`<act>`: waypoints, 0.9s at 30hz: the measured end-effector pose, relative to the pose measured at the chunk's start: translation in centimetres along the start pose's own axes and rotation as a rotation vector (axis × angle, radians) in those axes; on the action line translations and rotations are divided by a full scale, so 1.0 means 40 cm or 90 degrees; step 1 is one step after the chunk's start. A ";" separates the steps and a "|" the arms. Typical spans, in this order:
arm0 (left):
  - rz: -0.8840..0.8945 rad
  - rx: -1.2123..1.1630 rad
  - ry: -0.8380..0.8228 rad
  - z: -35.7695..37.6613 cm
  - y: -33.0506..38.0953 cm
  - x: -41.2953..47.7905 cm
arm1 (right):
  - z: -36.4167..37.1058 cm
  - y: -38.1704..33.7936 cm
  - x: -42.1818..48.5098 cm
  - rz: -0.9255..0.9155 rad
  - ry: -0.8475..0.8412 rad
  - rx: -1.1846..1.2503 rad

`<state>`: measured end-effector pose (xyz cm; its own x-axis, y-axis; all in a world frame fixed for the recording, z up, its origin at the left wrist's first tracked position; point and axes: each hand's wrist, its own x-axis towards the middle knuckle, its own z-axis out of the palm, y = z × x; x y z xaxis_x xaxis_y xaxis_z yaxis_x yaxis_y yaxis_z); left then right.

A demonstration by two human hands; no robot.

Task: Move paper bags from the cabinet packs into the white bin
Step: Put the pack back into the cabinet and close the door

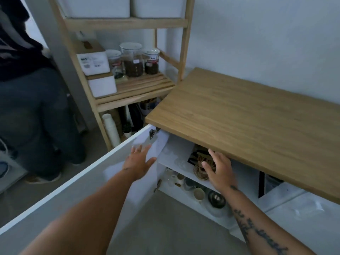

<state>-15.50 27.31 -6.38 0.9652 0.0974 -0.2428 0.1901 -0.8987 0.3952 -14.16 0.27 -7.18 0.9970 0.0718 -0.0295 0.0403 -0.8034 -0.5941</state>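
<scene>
A low white cabinet stands open under a wooden top (239, 115). On its upper shelf (174, 155) lies a pack of brown paper bags with twisted cord handles (199, 165), partly hidden under the top. My right hand (219, 170) reaches over that pack with fingers spread, and I cannot tell whether it touches it. My left hand (138, 160) is flat with straight fingers against the inner face of the open white door (73, 190). Two white bins (156, 6) sit on the top level of the wooden rack.
Cups and bowls (200, 194) fill the cabinet's lower shelf. The wooden rack (128, 85) at the left holds jars and white boxes. A person in dark trousers (36, 116) stands at the far left. Grey floor lies below the door.
</scene>
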 end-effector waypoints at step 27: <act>-0.419 0.106 0.053 0.025 -0.201 -0.395 | -0.088 0.045 0.155 -0.094 -0.138 -0.393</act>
<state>-32.46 32.56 -6.61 0.6699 0.6727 -0.3141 0.7184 -0.6941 0.0455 -7.67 -2.79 -5.61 0.9447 0.2722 -0.1827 0.2699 -0.9621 -0.0378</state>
